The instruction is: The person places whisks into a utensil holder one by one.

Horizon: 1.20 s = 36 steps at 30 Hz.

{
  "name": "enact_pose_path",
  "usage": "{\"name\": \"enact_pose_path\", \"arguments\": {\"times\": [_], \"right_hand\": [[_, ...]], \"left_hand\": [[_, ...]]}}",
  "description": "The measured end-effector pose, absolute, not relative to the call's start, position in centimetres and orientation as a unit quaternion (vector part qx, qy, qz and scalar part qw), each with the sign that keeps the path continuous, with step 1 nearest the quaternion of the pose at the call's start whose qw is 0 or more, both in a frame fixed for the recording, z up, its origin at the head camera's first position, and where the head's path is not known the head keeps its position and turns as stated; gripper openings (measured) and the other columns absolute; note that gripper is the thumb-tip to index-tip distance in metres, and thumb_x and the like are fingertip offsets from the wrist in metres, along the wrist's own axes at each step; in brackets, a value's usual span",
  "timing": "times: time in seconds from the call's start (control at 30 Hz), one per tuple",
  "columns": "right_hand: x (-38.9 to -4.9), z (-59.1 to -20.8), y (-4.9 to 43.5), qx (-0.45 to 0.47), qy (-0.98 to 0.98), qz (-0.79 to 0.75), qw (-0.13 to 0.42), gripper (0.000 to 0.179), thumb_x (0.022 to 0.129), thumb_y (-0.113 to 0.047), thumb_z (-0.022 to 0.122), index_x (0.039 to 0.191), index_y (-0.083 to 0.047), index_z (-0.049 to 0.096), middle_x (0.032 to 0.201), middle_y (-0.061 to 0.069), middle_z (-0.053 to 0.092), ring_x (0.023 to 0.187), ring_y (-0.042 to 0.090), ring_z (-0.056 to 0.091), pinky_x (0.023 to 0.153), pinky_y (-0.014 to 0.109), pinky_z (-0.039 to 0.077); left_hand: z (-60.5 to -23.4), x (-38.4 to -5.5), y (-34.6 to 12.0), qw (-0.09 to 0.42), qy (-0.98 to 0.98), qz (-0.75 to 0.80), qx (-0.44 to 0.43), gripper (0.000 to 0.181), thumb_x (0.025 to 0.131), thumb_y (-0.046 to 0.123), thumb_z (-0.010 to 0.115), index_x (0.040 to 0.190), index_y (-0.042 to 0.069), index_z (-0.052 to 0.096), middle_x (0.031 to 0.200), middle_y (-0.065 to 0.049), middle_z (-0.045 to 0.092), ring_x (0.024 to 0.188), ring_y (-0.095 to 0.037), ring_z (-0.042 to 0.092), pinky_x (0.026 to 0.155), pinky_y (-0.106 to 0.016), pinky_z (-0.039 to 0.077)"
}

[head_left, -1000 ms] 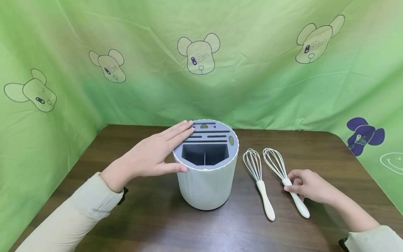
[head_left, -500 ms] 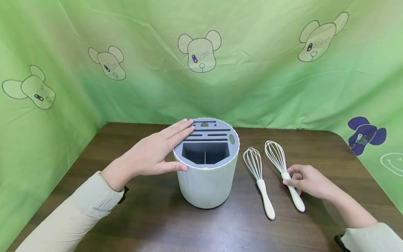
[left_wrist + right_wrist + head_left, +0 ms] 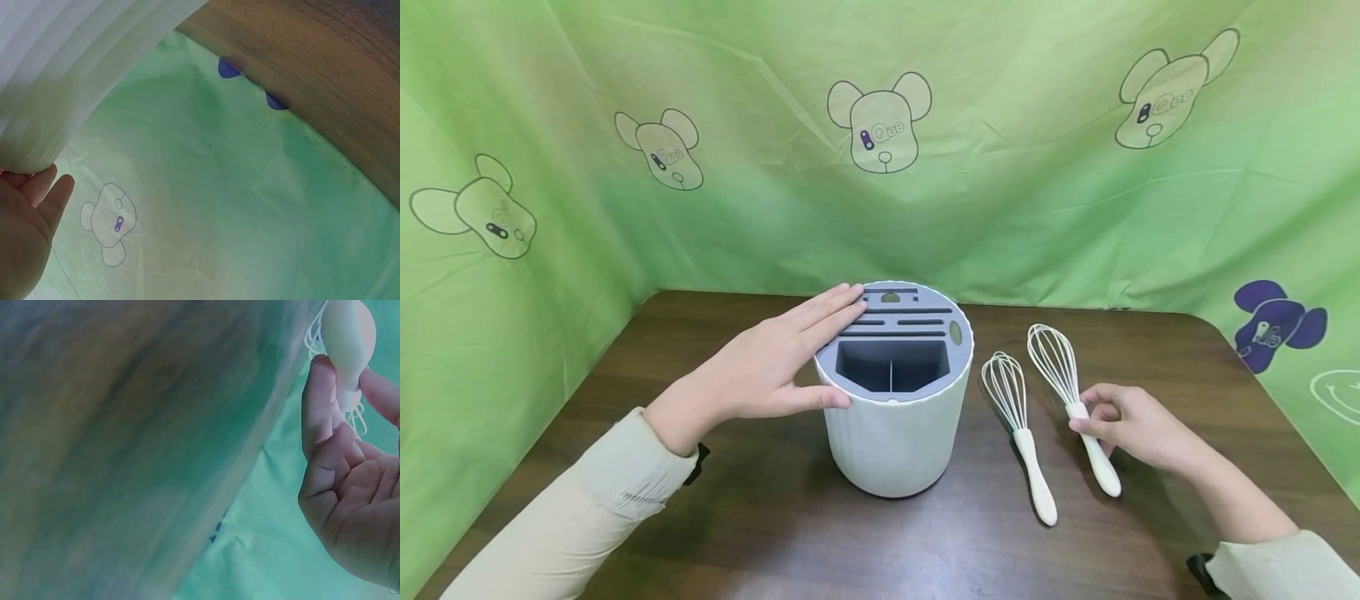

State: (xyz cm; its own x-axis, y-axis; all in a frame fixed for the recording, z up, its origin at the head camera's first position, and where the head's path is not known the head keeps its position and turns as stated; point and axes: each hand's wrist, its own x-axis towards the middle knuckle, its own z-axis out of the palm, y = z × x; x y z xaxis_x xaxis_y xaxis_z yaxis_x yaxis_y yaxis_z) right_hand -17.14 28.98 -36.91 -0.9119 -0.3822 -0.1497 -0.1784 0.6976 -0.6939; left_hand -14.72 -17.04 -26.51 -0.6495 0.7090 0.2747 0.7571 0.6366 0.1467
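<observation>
My left hand [image 3: 760, 367] rests on the left side of a round white utensil holder [image 3: 891, 446]. Its fingers lie straight across the grey slotted top [image 3: 887, 321], with the thumb at the front rim. In the left wrist view, the fingertips touch the ribbed white wall [image 3: 56, 75]. To the right, my right hand [image 3: 1138, 425] pinches a white whisk [image 3: 1102, 467] near the top of its handle between thumb and fingers. The right wrist view shows that handle [image 3: 350, 334] between the fingertips. Another white whisk [image 3: 1034, 479] lies on the table, between the holder and my right hand.
The dark wooden table [image 3: 737, 525] has green cloth [image 3: 760, 225] printed with mouse heads behind it and at both sides. The holder's top has a two-part rectangular opening [image 3: 891, 367] at the front and narrow slots behind.
My right hand has shifted the pinched whisk away from me and slightly left. The left hand stays on the holder, and the other whisk lies where it was.
</observation>
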Motion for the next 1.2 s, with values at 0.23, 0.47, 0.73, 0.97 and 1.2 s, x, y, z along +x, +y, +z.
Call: {"name": "enact_pose_path", "arguments": {"times": [0.23,0.47,0.73,0.97,1.2], "right_hand": [[-17.1,-36.3,28.3,-0.152,0.915,-0.35,0.129,0.037,0.095,-0.014,0.066,0.117,0.012,0.053,0.066,-0.003,0.061,0.055,0.01,0.06,0.059,0.025,0.046],[-17.1,-35.4,27.8,-0.151,0.913,-0.359,0.118,0.037,0.095,-0.017,0.066,0.116,0.01,0.053,0.066,-0.003,0.061,0.057,0.01,0.059,0.058,0.025,0.044],[-17.1,-34.5,27.0,-0.163,0.911,-0.364,0.103,0.04,0.096,-0.018,0.066,0.12,0.012,0.052,0.067,-0.002,0.059,0.058,0.011,0.058,0.062,0.024,0.05],[-17.0,-33.7,26.3,-0.174,0.907,-0.373,0.088,0.038,0.096,-0.016,0.066,0.12,0.01,0.053,0.068,-0.004,0.059,0.059,0.01,0.058,0.065,0.022,0.051],[-16.9,-33.0,25.5,-0.179,0.904,-0.381,0.081,0.038,0.095,-0.018,0.067,0.121,0.007,0.054,0.07,-0.005,0.059,0.06,0.011,0.057,0.065,0.021,0.05]], "left_hand": [[-26.6,-14.8,-17.0,0.1,-0.898,-0.13,-0.408,0.099,0.088,0.082,0.03,0.159,0.013,0.024,0.167,-0.002,0.019,0.155,-0.019,0.019,0.121,-0.044,0.031],[-26.8,-14.8,-17.0,0.104,-0.898,-0.128,-0.408,0.099,0.088,0.082,0.029,0.159,0.013,0.025,0.167,-0.002,0.02,0.154,-0.019,0.019,0.121,-0.044,0.031],[-26.8,-14.8,-17.0,0.113,-0.898,-0.126,-0.406,0.099,0.088,0.083,0.027,0.159,0.013,0.025,0.167,-0.002,0.021,0.154,-0.019,0.021,0.12,-0.044,0.033],[-26.8,-14.8,-16.9,0.115,-0.899,-0.128,-0.403,0.1,0.087,0.084,0.027,0.159,0.014,0.026,0.167,-0.001,0.021,0.154,-0.018,0.022,0.118,-0.044,0.035],[-26.9,-14.8,-17.0,0.119,-0.898,-0.126,-0.404,0.099,0.087,0.083,0.027,0.158,0.014,0.027,0.166,-0.002,0.022,0.153,-0.018,0.023,0.119,-0.044,0.034]]}}
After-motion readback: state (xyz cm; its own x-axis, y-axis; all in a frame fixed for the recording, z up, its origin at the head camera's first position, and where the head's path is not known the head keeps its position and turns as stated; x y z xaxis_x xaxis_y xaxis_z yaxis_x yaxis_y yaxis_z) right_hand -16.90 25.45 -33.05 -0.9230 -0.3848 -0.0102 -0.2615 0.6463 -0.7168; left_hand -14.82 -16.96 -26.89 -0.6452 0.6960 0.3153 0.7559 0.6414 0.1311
